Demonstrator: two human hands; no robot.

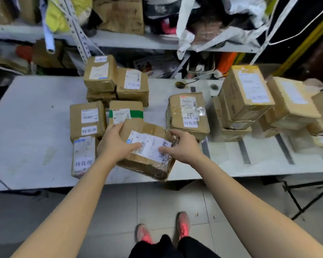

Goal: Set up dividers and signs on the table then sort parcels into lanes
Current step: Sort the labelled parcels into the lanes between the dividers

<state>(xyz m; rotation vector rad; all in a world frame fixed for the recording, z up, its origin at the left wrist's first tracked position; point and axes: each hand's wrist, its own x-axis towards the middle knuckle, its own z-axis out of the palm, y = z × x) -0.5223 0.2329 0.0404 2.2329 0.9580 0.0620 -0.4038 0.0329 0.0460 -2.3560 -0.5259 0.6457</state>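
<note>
A brown cardboard parcel [147, 161] with a white shipping label and a handwritten sign sits tilted at the front edge of the white table [32, 127]. My left hand [116, 142] grips its left side and my right hand [183, 146] grips its right side. Several parcels lie just left and behind it, among them a flat one [82, 157], a square one [87, 120] and one with green tape [126, 113]. A single parcel [187, 113] rests to the right.
A stack of parcels [101, 77] and another box [132, 86] stand further back. Piled boxes [246, 92] fill the table's right end. Dark strips [243, 152] mark the tabletop on the right. Cluttered shelves [119, 40] run behind the table.
</note>
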